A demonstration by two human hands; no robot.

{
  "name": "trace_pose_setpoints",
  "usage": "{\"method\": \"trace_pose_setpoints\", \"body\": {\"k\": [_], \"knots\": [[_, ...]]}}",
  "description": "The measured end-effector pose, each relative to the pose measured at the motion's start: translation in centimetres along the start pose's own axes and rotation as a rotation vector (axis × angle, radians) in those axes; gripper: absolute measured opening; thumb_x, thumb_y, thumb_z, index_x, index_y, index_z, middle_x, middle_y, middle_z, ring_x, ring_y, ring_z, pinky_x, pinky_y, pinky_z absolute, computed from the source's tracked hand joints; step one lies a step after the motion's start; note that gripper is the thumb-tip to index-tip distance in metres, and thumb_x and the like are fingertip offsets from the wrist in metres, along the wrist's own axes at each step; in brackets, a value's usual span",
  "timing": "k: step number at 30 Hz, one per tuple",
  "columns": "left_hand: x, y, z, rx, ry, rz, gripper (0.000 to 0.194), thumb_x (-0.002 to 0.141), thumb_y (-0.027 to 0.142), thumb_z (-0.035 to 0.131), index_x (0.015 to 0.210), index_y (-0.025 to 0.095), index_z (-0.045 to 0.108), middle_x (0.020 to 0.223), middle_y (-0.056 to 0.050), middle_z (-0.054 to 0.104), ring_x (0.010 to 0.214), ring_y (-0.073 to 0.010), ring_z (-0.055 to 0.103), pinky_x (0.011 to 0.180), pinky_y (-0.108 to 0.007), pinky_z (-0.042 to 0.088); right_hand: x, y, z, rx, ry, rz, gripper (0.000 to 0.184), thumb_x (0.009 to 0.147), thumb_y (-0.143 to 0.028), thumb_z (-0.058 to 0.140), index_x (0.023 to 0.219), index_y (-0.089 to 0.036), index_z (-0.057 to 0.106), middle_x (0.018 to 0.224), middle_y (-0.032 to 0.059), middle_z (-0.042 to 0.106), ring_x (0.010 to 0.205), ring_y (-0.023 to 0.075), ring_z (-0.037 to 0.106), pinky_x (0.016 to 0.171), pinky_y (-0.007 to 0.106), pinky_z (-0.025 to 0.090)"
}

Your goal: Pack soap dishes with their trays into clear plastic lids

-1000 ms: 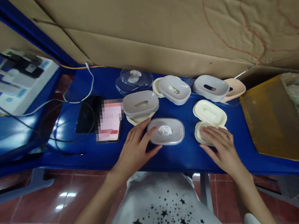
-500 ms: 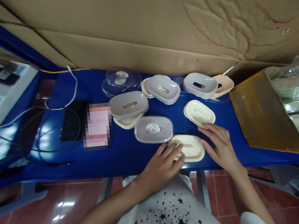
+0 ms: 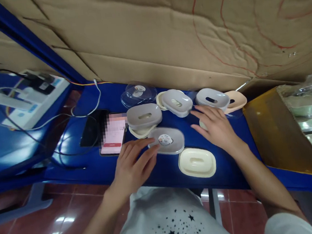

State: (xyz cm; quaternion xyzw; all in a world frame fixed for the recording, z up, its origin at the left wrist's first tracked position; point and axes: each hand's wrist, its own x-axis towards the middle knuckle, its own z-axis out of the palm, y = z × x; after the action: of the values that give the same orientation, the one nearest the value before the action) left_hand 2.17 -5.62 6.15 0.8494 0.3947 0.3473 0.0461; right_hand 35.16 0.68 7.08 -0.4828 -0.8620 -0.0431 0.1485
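My left hand (image 3: 135,163) is at the left end of a grey soap dish with a clear lid and round label (image 3: 169,140). Its thumb and fingers are apart over that rim; whether they touch it I cannot tell. My right hand (image 3: 215,128) is spread, mostly hiding a cream tray (image 3: 203,125) beneath it. Its fingertips lie between two grey soap dish bodies with slotted bottoms, the middle one (image 3: 178,102) and the right one (image 3: 212,98). Nearest my body, a cream tray (image 3: 197,162) lies on the blue table.
Another grey dish (image 3: 144,115) rests on a cream tray. Clear lids (image 3: 138,93) are stacked at the back, with a peach piece (image 3: 235,101) at right. A phone (image 3: 112,136), cables and a power strip (image 3: 37,102) lie left. An open carton (image 3: 273,135) with wrapped pieces stands right.
My left hand has left the near cream tray and moved left to the lidded dish. My right hand has moved up and away, over the other cream tray. The view has shifted slightly.
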Motion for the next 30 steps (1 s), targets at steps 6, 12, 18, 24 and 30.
{"method": "trace_pose_setpoints", "body": {"k": [6,12,18,24,30], "knots": [[-2.1,5.0,3.4,-0.09,-0.245,0.158,0.02,0.106,0.02,0.064,0.125,0.021,0.069,0.131,-0.008,0.074,0.117,-0.0245,0.068,0.098,-0.041,0.052,6.4,-2.1,3.8,-0.03,-0.062,0.006,0.037,0.108,-0.028,0.059,0.14,-0.013,0.068,0.137,0.0181,0.075,0.125,0.0343,0.068,0.112,0.053,0.041],[-3.3,4.6,6.0,-0.042,-0.427,0.248,0.024,0.107,0.017,0.06,0.13,0.016,0.067,0.138,-0.012,0.07,0.122,-0.0279,0.065,0.099,-0.043,0.053,-1.8,-1.8,-0.7,0.153,0.207,0.057,0.039,0.104,-0.023,0.069,0.142,-0.028,0.068,0.135,0.007,0.078,0.128,0.0279,0.072,0.113,0.048,0.048],[-2.5,3.6,6.7,-0.186,-0.359,0.282,0.022,0.105,0.011,0.056,0.124,0.014,0.066,0.132,-0.015,0.069,0.123,-0.0268,0.066,0.101,-0.041,0.057,-14.4,-4.8,-3.9,0.313,0.152,0.158,0.062,0.095,-0.008,0.076,0.152,-0.029,0.063,0.132,0.0065,0.079,0.129,0.0292,0.071,0.111,0.052,0.056],[-2.1,4.4,6.8,-0.222,-0.224,0.19,0.016,0.107,0.026,0.066,0.122,0.021,0.066,0.122,-0.01,0.07,0.113,-0.0222,0.071,0.093,-0.037,0.062,-18.2,-7.9,-1.9,0.375,0.017,0.167,0.069,0.1,-0.004,0.068,0.162,-0.03,0.051,0.139,0.0057,0.076,0.138,0.0266,0.066,0.116,0.053,0.057],[-1.5,4.8,6.7,-0.116,-0.308,0.225,0.02,0.109,0.028,0.063,0.125,0.017,0.067,0.134,-0.014,0.072,0.12,-0.0265,0.072,0.096,-0.041,0.064,-18.3,-7.9,-0.8,0.33,-0.016,0.124,0.072,0.103,-0.007,0.066,0.167,-0.03,0.043,0.143,0.0054,0.074,0.142,0.0266,0.064,0.12,0.055,0.056]]}}
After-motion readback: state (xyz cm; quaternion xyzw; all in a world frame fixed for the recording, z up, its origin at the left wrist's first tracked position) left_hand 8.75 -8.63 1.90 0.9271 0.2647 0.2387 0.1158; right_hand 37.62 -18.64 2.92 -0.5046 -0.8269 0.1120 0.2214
